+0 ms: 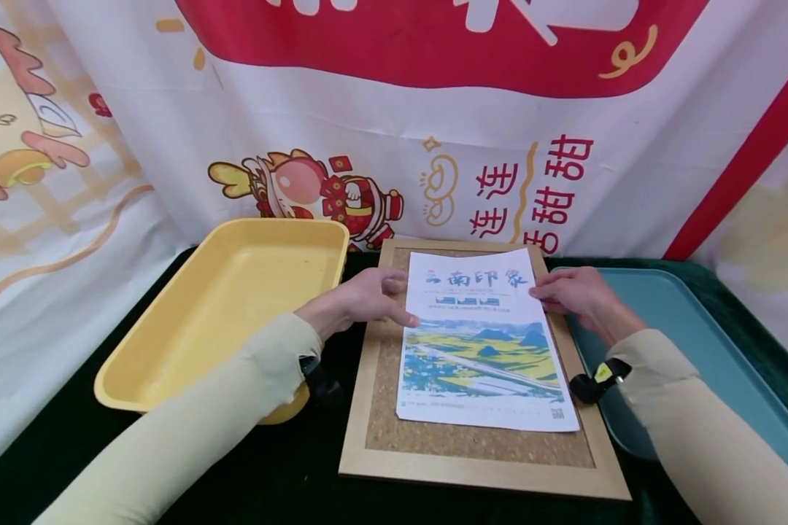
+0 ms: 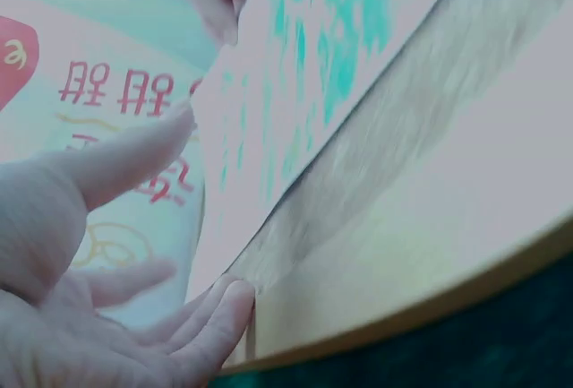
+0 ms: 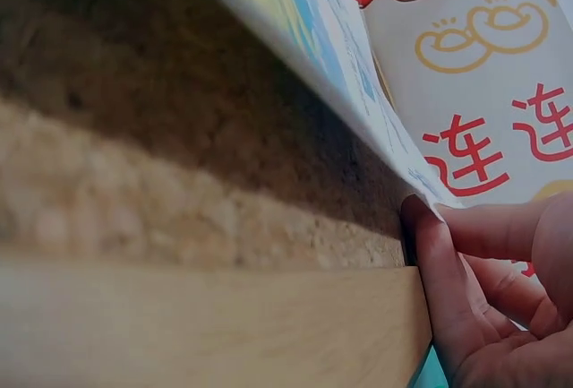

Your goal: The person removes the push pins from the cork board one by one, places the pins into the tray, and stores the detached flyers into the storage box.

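Green cloth table (image 1: pixel 289 467), printed banner (image 1: pixel 565 146) behind; left hand (image 1: pixel 361 299) flat on poster (image 1: pixel 482 350), right hand (image 1: pixel 574 295) pinching its edge.

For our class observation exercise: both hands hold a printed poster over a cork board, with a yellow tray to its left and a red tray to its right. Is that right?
Not quite. The tray on the right is teal, not red, as the head view shows. The rest stands: the left hand and right hand hold the poster over the cork board, with the yellow tray to its left.
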Demonstrator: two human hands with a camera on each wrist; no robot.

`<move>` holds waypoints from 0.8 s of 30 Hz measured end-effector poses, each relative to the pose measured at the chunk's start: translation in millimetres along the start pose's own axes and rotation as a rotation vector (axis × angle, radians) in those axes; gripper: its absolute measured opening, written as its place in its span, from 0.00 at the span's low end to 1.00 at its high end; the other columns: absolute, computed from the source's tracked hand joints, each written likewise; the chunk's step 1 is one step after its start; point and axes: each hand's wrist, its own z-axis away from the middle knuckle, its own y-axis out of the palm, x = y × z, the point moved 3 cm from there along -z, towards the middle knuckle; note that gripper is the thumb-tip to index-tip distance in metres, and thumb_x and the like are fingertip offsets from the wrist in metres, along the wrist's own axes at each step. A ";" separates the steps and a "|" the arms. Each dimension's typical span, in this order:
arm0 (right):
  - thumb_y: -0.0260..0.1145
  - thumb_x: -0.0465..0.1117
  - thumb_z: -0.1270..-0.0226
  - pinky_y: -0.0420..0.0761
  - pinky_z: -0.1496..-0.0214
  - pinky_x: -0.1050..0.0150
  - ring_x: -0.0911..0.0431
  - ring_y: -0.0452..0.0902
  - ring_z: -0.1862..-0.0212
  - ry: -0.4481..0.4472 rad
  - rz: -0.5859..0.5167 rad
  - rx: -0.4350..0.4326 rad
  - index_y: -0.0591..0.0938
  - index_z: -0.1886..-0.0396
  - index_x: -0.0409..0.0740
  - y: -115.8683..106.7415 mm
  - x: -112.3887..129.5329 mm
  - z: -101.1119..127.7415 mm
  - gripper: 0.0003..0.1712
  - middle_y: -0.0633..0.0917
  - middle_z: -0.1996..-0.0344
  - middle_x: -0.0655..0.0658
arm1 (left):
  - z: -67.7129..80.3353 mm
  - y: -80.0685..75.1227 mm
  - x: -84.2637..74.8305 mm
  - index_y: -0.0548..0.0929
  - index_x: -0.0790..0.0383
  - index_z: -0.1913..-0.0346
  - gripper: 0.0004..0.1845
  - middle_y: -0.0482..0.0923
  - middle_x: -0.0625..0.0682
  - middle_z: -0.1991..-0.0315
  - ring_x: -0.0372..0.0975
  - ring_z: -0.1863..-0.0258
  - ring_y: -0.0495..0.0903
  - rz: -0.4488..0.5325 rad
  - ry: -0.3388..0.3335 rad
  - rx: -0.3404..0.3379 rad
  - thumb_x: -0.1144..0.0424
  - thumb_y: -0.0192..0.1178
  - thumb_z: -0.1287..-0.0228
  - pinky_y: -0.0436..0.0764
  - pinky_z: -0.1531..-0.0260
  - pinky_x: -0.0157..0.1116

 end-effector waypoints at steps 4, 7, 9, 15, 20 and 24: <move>0.67 0.48 0.20 0.86 0.52 0.72 0.60 0.87 0.54 -0.003 -0.019 0.003 0.77 0.27 0.39 -1.5 -1.0 1.4 0.29 0.79 0.31 0.34 | 5.8 6.3 3.0 0.60 0.55 0.16 0.50 0.60 0.61 0.17 0.51 0.23 0.71 0.265 -0.068 -0.017 0.67 0.77 0.37 0.87 0.40 0.44; 0.67 0.49 0.21 0.86 0.52 0.72 0.62 0.87 0.56 0.005 -0.040 0.009 0.77 0.27 0.40 -1.6 -2.0 1.7 0.30 0.79 0.32 0.35 | 10.8 11.8 3.7 0.61 0.57 0.17 0.49 0.59 0.62 0.17 0.53 0.22 0.70 0.388 -0.108 -0.048 0.72 0.75 0.37 0.89 0.44 0.44; 0.68 0.48 0.21 0.87 0.52 0.72 0.63 0.87 0.58 0.010 -0.066 0.012 0.76 0.27 0.39 -1.3 -3.1 1.1 0.30 0.79 0.33 0.36 | 13.9 16.2 2.7 0.61 0.58 0.18 0.48 0.58 0.62 0.16 0.53 0.22 0.70 0.425 -0.124 -0.065 0.75 0.73 0.37 0.89 0.45 0.43; 0.69 0.46 0.22 0.88 0.54 0.71 0.66 0.87 0.63 0.022 -0.140 -0.012 0.76 0.26 0.38 -0.2 -5.3 0.4 0.31 0.86 0.49 0.47 | 19.4 26.9 1.4 0.59 0.61 0.18 0.48 0.57 0.64 0.16 0.53 0.23 0.70 0.473 -0.130 -0.105 0.82 0.68 0.38 0.90 0.50 0.40; 0.70 0.46 0.23 0.87 0.53 0.71 0.66 0.88 0.63 0.060 -0.193 -0.039 0.75 0.25 0.41 -1.2 -7.9 -0.3 0.32 0.87 0.56 0.52 | 21.3 29.8 0.9 0.64 0.65 0.21 0.40 0.70 0.68 0.25 0.49 0.42 0.85 0.466 -0.099 -0.129 0.82 0.65 0.35 0.89 0.60 0.35; 0.70 0.46 0.23 0.87 0.52 0.71 0.66 0.89 0.63 0.073 -0.246 -0.029 0.74 0.23 0.41 -3.1 -9.1 -0.2 0.33 0.88 0.61 0.56 | 21.1 28.9 0.6 0.74 0.68 0.29 0.29 0.82 0.66 0.41 0.42 0.63 0.85 0.471 -0.099 -0.155 0.79 0.65 0.33 0.87 0.65 0.34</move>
